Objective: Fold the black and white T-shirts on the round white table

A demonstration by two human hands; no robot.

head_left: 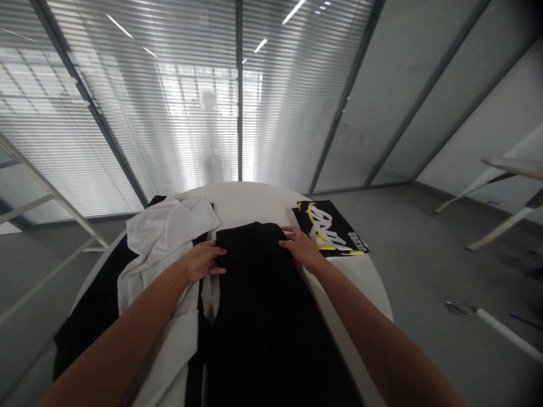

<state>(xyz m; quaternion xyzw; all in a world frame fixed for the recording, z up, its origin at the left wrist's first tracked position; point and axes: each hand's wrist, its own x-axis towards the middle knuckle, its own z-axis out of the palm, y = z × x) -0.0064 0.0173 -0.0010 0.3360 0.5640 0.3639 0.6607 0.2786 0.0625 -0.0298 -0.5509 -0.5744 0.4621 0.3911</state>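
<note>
In the head view we record a black garment lying lengthwise on a round white table, its long axis pointing away from the wearer, its far end narrowing. The left hand rests open on its far left edge, the right hand open on the far right, neither gripping. A white cloth lies bunched alongside, not spread flat.

Passage exists over the round white table beyond the black garment, between the white garment and the printed black folder. The white garment and a black cloth obstruct the left hand leftward; the folder obstructs the right hand forward.
</note>
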